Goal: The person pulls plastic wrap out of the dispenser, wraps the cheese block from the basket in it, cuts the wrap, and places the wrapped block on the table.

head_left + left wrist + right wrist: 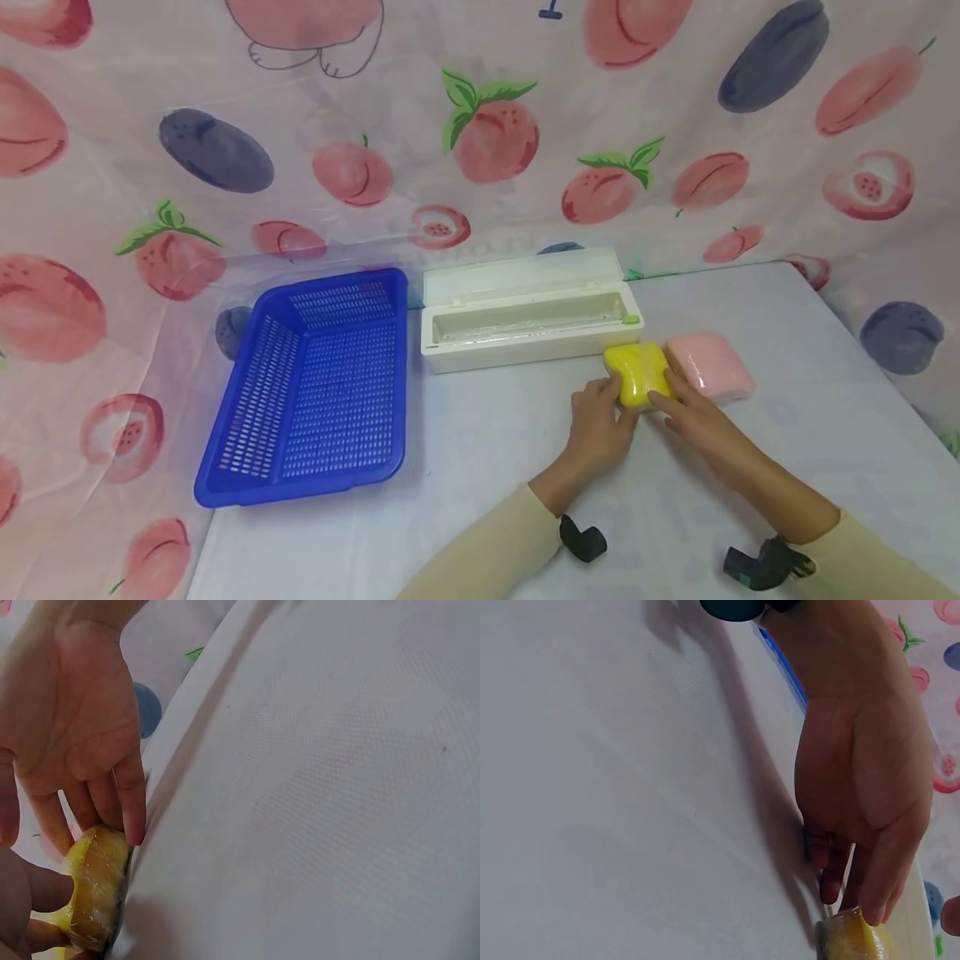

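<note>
A yellow block [637, 372], wrapped in clear film, lies on the white-covered table. My left hand [600, 427] holds its left end, thumb and fingers on opposite sides; the right wrist view shows the same left hand [866, 780] from beside the block. At the other end, my right hand [705, 421] touches the block. Seen in the left wrist view, the fingers of the right hand [71, 712] reach nearly straight down to its edge, thumb standing apart. A pink block [708, 365], also shiny with film, lies just right of the yellow one.
Behind the hands stands a long white box [525, 354] with its lid [522, 277] raised and a green piece [632, 320] at its right end. A blue perforated basket [400, 375] sits left of it. Fruit-patterned cloth [525, 217] hangs behind the table.
</note>
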Demonstrator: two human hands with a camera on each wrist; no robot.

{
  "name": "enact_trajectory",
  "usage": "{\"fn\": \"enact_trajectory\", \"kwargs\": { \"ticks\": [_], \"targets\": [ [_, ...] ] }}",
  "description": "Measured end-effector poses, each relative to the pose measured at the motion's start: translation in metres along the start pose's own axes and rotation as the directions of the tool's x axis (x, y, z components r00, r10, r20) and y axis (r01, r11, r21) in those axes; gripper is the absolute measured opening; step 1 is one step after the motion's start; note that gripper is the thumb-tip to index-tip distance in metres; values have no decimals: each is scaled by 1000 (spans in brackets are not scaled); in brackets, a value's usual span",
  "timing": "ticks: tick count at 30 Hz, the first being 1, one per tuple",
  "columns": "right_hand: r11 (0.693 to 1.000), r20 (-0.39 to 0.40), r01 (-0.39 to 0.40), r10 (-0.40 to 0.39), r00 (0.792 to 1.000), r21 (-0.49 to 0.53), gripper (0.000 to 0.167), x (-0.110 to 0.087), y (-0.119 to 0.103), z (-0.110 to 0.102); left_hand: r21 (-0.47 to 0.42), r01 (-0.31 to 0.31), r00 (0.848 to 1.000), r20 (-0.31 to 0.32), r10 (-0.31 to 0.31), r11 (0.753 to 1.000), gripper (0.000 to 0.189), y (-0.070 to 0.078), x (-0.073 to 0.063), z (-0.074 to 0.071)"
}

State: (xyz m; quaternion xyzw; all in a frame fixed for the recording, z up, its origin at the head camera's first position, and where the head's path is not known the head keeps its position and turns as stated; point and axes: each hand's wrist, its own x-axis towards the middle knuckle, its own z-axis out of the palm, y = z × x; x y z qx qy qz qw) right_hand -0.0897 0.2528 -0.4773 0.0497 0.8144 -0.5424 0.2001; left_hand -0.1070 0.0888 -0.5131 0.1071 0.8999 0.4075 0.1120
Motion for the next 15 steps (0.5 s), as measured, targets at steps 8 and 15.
{"fn": "enact_trajectory", "kwargs": {
  "ticks": [8, 15],
  "targets": [
    [994, 37, 33, -30, 999, -107, 88, -9, -10, -2, 2, 26, 998, 50, -26, 1000, 62, -6, -11, -12],
    [932, 1, 121, -128, 992, -341, 87, -31, -27, -6, 134, -20, 998, 54, 13, 991, 61, -13, -63, -59]
  ]
}}
